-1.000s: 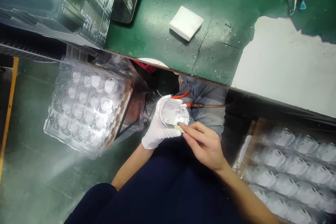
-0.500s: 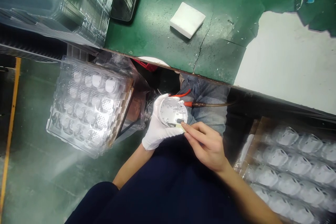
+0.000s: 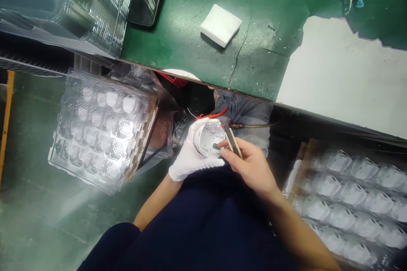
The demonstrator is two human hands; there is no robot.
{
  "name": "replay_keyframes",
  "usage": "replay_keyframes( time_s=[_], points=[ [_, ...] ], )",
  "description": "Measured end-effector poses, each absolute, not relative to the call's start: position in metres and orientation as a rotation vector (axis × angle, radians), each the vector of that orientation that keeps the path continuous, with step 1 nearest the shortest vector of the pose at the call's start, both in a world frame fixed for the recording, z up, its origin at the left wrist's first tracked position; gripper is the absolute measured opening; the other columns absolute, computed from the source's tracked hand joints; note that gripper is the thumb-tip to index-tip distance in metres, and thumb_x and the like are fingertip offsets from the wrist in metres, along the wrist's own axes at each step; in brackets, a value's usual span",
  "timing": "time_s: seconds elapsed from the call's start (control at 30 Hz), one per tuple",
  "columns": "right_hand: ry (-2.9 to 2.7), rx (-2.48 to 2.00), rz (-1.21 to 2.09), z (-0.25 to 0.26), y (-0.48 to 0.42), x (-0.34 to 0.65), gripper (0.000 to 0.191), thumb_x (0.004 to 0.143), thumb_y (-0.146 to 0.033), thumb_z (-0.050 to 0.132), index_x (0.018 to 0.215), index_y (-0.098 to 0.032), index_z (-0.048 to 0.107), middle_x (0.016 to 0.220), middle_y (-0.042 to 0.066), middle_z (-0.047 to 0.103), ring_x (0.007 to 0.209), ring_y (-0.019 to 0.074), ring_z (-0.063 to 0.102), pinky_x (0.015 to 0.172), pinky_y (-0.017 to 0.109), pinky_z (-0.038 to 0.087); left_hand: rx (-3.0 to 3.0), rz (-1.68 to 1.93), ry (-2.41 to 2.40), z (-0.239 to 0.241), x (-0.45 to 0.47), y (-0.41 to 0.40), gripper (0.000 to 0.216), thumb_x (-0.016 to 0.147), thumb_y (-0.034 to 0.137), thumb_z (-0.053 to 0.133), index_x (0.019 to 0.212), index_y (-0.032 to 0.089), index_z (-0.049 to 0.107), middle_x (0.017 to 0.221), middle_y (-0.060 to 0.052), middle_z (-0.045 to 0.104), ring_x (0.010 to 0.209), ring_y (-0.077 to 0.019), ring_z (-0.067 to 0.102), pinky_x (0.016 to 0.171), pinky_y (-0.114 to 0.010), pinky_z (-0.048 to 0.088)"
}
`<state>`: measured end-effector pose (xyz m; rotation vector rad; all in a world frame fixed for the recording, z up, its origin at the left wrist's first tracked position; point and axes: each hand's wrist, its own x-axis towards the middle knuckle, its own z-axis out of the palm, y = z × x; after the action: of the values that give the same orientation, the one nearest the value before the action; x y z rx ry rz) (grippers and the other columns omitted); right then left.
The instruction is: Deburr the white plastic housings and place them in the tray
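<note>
My left hand [image 3: 187, 154], in a white glove, is wrapped round a round white plastic housing [image 3: 206, 137] and tilts its open inside up towards me. My bare right hand [image 3: 249, 163] is at the housing's right edge, gripping a slim cream-and-dark tool [image 3: 233, 142] whose exact kind I cannot make out. Its index finger and thumb reach over the rim. By those fingertips, inside the housing, shows a small dark piece [image 3: 216, 146]; whether the fingers touch it is unclear. Just behind the housing lies a red cord or handle [image 3: 211, 115].
A clear tray [image 3: 95, 131] of white parts stands at left, more trays of white parts [image 3: 346, 194] at right. On the green bench [image 3: 178, 42] lie a white foam block [image 3: 221, 25], stacked clear trays [image 3: 92, 8] and a white sheet [image 3: 343, 72]. A brown hose [image 3: 254, 125] crosses a person's jeans.
My right hand has turned, so the cream-and-dark tool now stands up above its fingers, and its index finger reaches into the housing. The whole view has shifted slightly.
</note>
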<state>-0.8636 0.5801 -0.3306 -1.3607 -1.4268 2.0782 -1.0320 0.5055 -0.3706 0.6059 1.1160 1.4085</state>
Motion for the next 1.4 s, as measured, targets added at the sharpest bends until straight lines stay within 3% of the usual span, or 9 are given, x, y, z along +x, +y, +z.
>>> replay_keyframes(
  time_s=[0.1, 0.3, 0.47, 0.67, 0.9, 1.03, 1.17, 1.4],
  points=[
    [-1.399, -1.295, 2.295, -0.324, 0.589, -0.872, 0.026, 0.086, -0.043, 0.078, 0.089, -0.017, 0.077, 0.059, -0.007, 0.048, 0.053, 0.0089, 0.039, 0.054, 0.026, 0.031, 0.554, 1.312, 1.181, -0.369, -1.032, 0.504, 0.103, 0.060, 0.030, 0.108, 0.146, 0.031, 0.053, 0.155, -0.012, 0.064, 0.141, -0.0358, 0.066, 0.124, -0.057, 0.050],
    [-1.450, -1.181, 2.397, -0.327, 0.592, -0.880, 0.025, 0.083, -0.040, 0.079, 0.081, -0.015, 0.076, 0.065, -0.002, 0.057, 0.060, 0.0097, 0.044, 0.057, 0.025, 0.033, 0.540, 1.160, 1.092, -0.365, -1.035, 0.504, 0.095, 0.068, 0.035, 0.105, 0.151, 0.029, 0.057, 0.132, -0.010, 0.075, 0.122, -0.0336, 0.075, 0.113, -0.056, 0.060],
    [-1.270, -1.237, 2.425, -0.334, 0.585, -0.881, 0.028, 0.078, -0.043, 0.085, 0.075, -0.016, 0.076, 0.057, -0.004, 0.051, 0.052, 0.0091, 0.041, 0.049, 0.024, 0.029, 0.596, 1.174, 1.092, -0.368, -1.034, 0.506, 0.105, 0.061, 0.027, 0.108, 0.153, 0.027, 0.057, 0.128, -0.010, 0.077, 0.115, -0.0321, 0.078, 0.109, -0.051, 0.063],
    [-1.081, -1.357, 2.457, -0.336, 0.580, -0.882, 0.028, 0.070, -0.042, 0.085, 0.070, -0.016, 0.074, 0.052, -0.005, 0.047, 0.046, 0.0073, 0.035, 0.044, 0.024, 0.022, 0.619, 1.171, 1.134, -0.368, -1.033, 0.505, 0.105, 0.059, 0.027, 0.109, 0.152, 0.026, 0.059, 0.135, -0.012, 0.074, 0.117, -0.0323, 0.077, 0.109, -0.049, 0.063],
    [-1.095, -1.326, 2.468, -0.338, 0.579, -0.879, 0.030, 0.077, -0.043, 0.081, 0.069, -0.017, 0.068, 0.052, -0.007, 0.045, 0.045, 0.0061, 0.032, 0.044, 0.023, 0.021, 0.634, 1.178, 1.134, -0.368, -1.031, 0.502, 0.104, 0.064, 0.029, 0.106, 0.154, 0.027, 0.054, 0.142, -0.013, 0.072, 0.126, -0.0339, 0.075, 0.116, -0.053, 0.058],
    [-1.158, -1.392, 2.233, -0.338, 0.589, -0.866, 0.031, 0.085, -0.046, 0.080, 0.075, -0.018, 0.069, 0.052, -0.007, 0.044, 0.046, 0.0080, 0.036, 0.046, 0.024, 0.027, 0.725, 1.299, 1.098, -0.373, -1.036, 0.499, 0.103, 0.065, 0.025, 0.106, 0.154, 0.033, 0.056, 0.163, -0.011, 0.059, 0.148, -0.0345, 0.061, 0.127, -0.051, 0.048],
    [-1.290, -1.467, 1.979, -0.331, 0.604, -0.855, 0.026, 0.087, -0.044, 0.081, 0.086, -0.018, 0.075, 0.059, -0.006, 0.047, 0.051, 0.0086, 0.036, 0.049, 0.025, 0.026, 0.792, 1.315, 1.114, -0.375, -1.042, 0.498, 0.106, 0.062, 0.021, 0.107, 0.154, 0.035, 0.057, 0.166, -0.010, 0.057, 0.154, -0.0359, 0.054, 0.130, -0.052, 0.044],
    [-1.439, -1.186, 2.419, -0.330, 0.598, -0.874, 0.027, 0.078, -0.038, 0.084, 0.093, -0.017, 0.077, 0.062, -0.006, 0.050, 0.057, 0.0097, 0.040, 0.054, 0.025, 0.031, 0.644, 1.218, 1.038, -0.383, -1.036, 0.497, 0.102, 0.067, 0.026, 0.104, 0.156, 0.034, 0.054, 0.157, -0.010, 0.063, 0.143, -0.0380, 0.065, 0.122, -0.058, 0.054]
  ],
)
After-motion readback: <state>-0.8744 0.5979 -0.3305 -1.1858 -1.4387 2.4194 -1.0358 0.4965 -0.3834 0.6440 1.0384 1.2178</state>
